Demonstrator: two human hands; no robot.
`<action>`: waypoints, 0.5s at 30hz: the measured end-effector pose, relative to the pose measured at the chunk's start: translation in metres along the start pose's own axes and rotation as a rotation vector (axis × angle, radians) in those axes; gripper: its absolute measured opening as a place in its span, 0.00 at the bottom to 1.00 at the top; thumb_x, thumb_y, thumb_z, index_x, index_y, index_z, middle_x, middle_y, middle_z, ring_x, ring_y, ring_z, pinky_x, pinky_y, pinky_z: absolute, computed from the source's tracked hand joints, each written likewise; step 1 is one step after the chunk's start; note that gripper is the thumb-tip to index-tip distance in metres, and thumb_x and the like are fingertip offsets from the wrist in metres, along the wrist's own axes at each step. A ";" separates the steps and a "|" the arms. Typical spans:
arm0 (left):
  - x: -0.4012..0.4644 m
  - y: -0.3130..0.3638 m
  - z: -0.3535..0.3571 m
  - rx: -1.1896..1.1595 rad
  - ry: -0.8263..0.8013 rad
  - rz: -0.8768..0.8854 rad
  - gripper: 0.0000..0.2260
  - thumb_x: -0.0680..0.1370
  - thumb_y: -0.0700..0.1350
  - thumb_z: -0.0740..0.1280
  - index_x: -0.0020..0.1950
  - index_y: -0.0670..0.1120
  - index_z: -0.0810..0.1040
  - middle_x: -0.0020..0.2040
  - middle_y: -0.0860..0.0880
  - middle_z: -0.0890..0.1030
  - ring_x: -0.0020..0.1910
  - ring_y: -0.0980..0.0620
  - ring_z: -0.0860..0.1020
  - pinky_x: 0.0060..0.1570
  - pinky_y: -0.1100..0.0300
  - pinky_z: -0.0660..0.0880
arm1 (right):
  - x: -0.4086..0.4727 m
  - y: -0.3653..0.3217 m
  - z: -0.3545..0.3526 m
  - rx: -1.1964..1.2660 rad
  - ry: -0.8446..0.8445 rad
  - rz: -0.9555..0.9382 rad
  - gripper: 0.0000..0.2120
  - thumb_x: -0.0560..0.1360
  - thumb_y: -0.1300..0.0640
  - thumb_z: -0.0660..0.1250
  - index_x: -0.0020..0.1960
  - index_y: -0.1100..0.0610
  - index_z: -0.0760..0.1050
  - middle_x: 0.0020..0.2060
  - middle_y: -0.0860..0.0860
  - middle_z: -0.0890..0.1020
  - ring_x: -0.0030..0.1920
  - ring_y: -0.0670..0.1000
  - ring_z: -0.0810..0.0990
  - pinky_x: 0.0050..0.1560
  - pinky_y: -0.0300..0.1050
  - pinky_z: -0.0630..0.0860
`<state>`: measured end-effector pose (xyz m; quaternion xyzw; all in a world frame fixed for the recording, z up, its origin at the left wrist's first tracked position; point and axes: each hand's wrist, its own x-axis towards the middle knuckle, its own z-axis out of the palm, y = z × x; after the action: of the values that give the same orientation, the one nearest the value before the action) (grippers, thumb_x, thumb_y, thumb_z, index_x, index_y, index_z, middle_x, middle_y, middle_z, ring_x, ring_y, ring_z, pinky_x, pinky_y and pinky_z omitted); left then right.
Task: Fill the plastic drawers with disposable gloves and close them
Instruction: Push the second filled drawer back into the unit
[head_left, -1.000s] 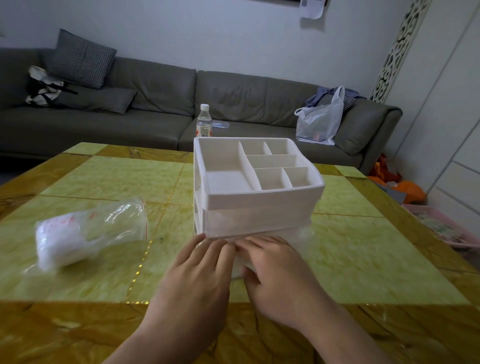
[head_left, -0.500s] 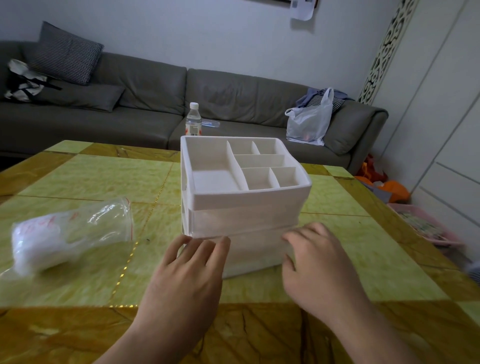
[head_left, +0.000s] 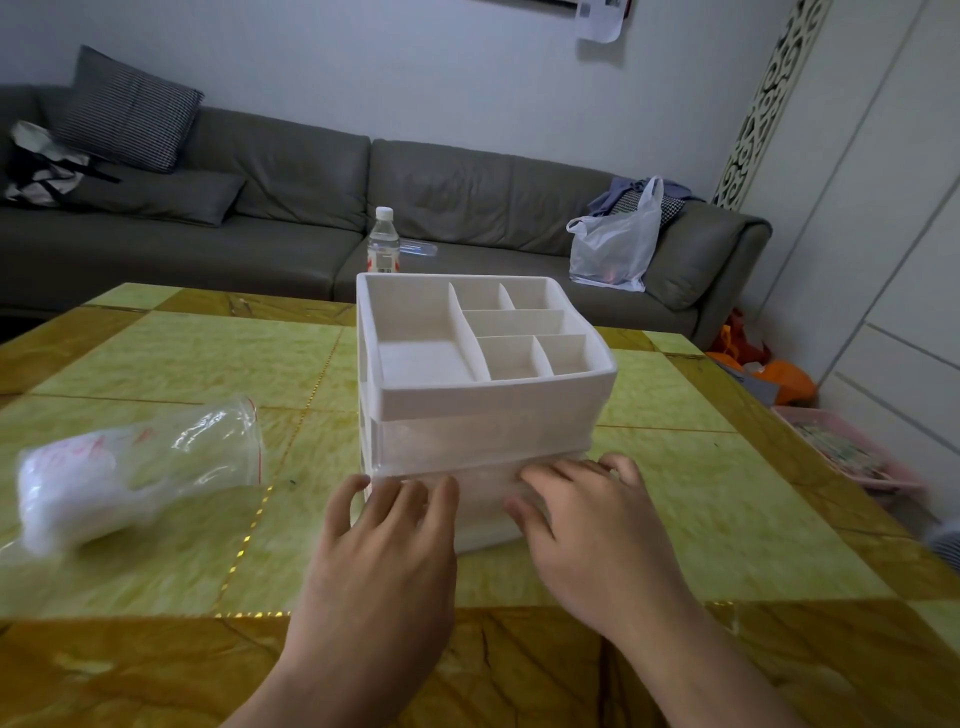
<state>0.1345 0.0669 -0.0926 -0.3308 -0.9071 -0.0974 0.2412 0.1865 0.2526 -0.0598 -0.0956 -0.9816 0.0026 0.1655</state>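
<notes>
Both hands flat against the bottom drawer (head_left: 483, 499) front, fingers fairly straight, pinching nothing: left hand (head_left: 387, 540) at its left end, right hand (head_left: 582, 525) at its right. Drawer's long axis runs left-right, straight ahead of both; it looks nearly shut, so push goes away. Organizer (head_left: 483, 384) sits mid desk (head_left: 701, 519). Glove bag (head_left: 124, 473) lies well left, nearer the left hand.

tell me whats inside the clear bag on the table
A white wad, likely folded gloves, fills the closed end of the clear bag; its open end looks empty. Individual gloves can't be made out.
</notes>
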 end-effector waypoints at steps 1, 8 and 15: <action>-0.002 0.000 -0.001 0.004 0.001 -0.002 0.17 0.73 0.44 0.69 0.62 0.47 0.79 0.50 0.49 0.82 0.54 0.43 0.81 0.66 0.42 0.68 | -0.002 0.001 -0.002 0.019 0.058 0.014 0.17 0.80 0.39 0.59 0.52 0.46 0.82 0.46 0.42 0.85 0.50 0.49 0.81 0.65 0.51 0.70; -0.005 -0.004 -0.004 -0.047 -0.015 0.048 0.14 0.72 0.41 0.67 0.57 0.44 0.79 0.52 0.47 0.81 0.53 0.42 0.81 0.61 0.47 0.75 | -0.006 -0.007 0.004 0.214 0.074 -0.170 0.10 0.82 0.48 0.64 0.60 0.45 0.82 0.52 0.40 0.85 0.52 0.47 0.81 0.55 0.48 0.78; -0.012 -0.008 -0.013 -0.097 0.084 -0.001 0.21 0.71 0.40 0.69 0.64 0.38 0.79 0.62 0.42 0.77 0.62 0.40 0.77 0.55 0.46 0.80 | 0.009 -0.012 0.013 0.154 -0.059 -0.156 0.20 0.84 0.38 0.51 0.61 0.42 0.79 0.56 0.39 0.83 0.61 0.43 0.76 0.64 0.48 0.71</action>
<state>0.1423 0.0493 -0.0875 -0.3375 -0.8906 -0.1550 0.2625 0.1715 0.2424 -0.0683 -0.0059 -0.9874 0.0679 0.1429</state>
